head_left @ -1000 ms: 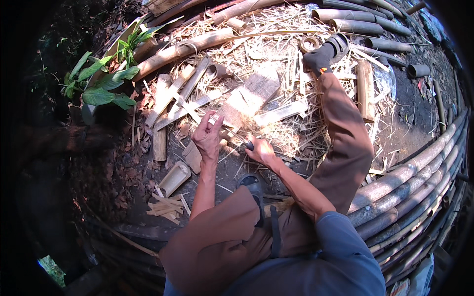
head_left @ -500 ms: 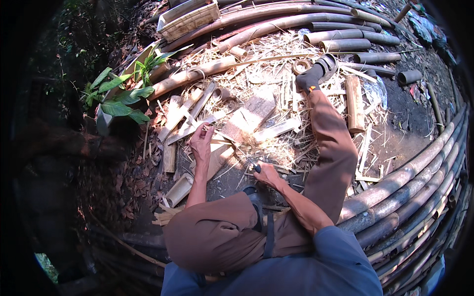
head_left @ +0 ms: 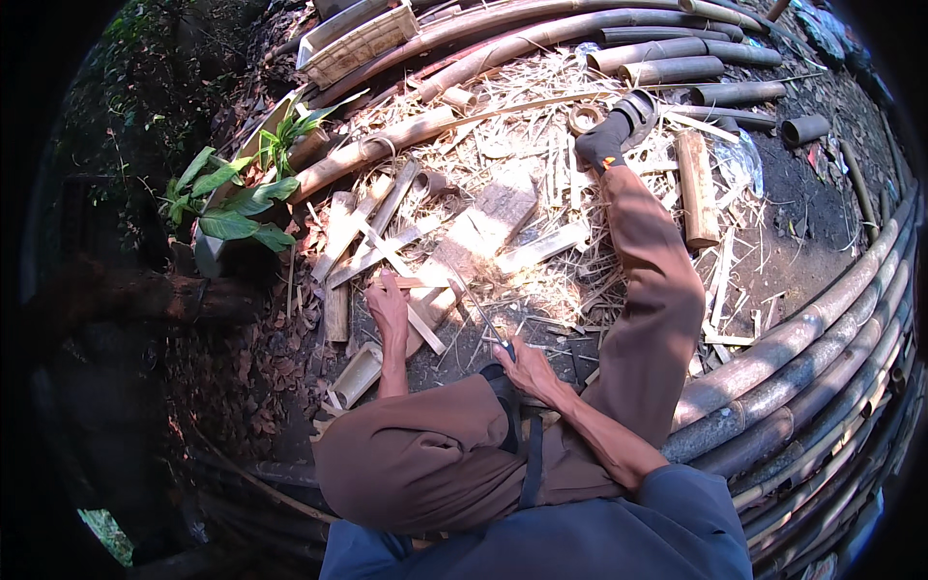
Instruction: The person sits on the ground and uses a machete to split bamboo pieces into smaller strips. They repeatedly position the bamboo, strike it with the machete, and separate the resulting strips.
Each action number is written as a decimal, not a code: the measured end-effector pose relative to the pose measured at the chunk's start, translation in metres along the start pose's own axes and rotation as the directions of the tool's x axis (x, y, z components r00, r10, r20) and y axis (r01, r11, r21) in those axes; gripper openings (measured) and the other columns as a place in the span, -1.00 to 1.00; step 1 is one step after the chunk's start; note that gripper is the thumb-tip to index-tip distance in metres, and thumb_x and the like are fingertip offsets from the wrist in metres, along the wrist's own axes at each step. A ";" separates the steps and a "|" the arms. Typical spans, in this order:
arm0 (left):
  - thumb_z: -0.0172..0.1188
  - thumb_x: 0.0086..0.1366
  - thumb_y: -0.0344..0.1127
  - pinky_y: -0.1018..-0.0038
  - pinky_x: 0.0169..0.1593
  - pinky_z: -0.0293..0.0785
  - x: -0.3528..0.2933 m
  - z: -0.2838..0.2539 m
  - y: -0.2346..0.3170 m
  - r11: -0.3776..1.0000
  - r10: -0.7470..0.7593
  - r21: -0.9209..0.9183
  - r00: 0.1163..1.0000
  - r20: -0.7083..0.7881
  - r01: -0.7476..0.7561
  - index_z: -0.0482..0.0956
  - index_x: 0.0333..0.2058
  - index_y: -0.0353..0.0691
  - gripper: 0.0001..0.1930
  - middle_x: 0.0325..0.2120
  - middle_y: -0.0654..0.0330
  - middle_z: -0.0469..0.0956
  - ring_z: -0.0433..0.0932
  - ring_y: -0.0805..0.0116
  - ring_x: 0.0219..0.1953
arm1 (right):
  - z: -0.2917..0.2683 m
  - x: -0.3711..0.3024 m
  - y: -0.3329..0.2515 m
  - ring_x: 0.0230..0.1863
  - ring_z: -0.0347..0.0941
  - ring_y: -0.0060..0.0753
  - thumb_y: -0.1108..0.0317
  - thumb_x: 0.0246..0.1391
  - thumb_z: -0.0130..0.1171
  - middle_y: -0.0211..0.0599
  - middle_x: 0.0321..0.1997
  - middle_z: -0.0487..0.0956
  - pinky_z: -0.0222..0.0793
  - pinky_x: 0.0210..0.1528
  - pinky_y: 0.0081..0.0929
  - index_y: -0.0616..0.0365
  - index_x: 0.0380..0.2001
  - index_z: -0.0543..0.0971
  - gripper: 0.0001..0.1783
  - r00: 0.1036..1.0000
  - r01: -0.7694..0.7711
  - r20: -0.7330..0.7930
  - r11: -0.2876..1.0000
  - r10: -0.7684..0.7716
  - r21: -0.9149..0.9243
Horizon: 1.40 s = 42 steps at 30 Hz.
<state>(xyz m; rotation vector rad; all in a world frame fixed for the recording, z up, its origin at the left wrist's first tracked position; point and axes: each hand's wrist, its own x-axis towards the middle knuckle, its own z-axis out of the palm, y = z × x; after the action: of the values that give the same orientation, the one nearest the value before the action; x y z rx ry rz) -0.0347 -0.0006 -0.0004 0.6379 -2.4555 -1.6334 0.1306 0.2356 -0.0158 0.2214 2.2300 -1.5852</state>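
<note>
— Where does the view sit?

— On the person's head, looking steeply down over the lap, with the forearms coming in from the lower edge.

— How near?

— Close to the left hand (head_left: 389,307) and right hand (head_left: 527,367); the bamboo poles (head_left: 541,34) at the top lie farther off.

— Any distortion?

— Fisheye: a dark round rim, and straight poles bend along it.

— A second view?

— Only this one.

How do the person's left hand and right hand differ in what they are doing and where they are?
The left hand reaches farther forward and rests on a split bamboo strip on the ground; the right hand stays close to the knee. The right hand grips a thin knife pointing forward, while the left hand holds no tool. Both are bare and work over the same bamboo litter.
</note>
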 end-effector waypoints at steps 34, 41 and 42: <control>0.01 0.42 -0.01 0.59 -0.29 0.47 0.002 -0.020 -0.020 0.847 -0.173 -0.515 0.985 -0.026 0.135 0.51 -0.16 -0.36 -0.56 -0.43 0.17 0.58 0.55 0.46 -0.46 | 0.040 0.072 0.052 -0.50 0.50 -0.18 -0.12 0.29 -0.10 -0.18 -0.61 0.50 0.38 -0.36 -0.12 0.31 -0.16 0.53 -0.40 0.985 -0.150 0.110 0.980 0.136 0.132; -0.24 0.44 -0.09 0.39 -0.07 0.54 -0.014 -0.033 -0.029 0.985 -0.113 -0.134 0.993 -0.017 0.109 0.46 -0.08 -0.48 -0.51 -0.20 -0.14 0.54 0.60 0.13 -0.25 | 0.026 0.053 0.008 -0.43 0.49 0.27 -0.13 0.25 -0.06 0.25 -0.56 0.49 0.35 -0.34 0.03 0.26 -0.41 0.46 -0.43 0.999 0.051 0.012 0.993 -0.050 -0.108; -0.26 0.44 -0.13 0.36 -0.03 0.55 -0.023 -0.031 -0.020 0.988 -0.082 -0.130 0.997 0.000 0.081 0.44 -0.04 -0.51 -0.51 -0.18 -0.17 0.53 0.61 0.10 -0.21 | 0.027 0.049 -0.003 -0.44 0.49 0.28 -0.12 0.25 -0.05 0.25 -0.58 0.49 0.35 -0.36 0.04 0.26 -0.41 0.47 -0.44 0.994 0.100 0.047 0.989 -0.096 -0.106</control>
<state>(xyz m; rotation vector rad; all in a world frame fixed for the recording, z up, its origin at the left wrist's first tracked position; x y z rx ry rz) 0.0015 -0.0244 -0.0029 0.7307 -2.3244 -1.8016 0.0912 0.2047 -0.0404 0.0483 2.3178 -1.4977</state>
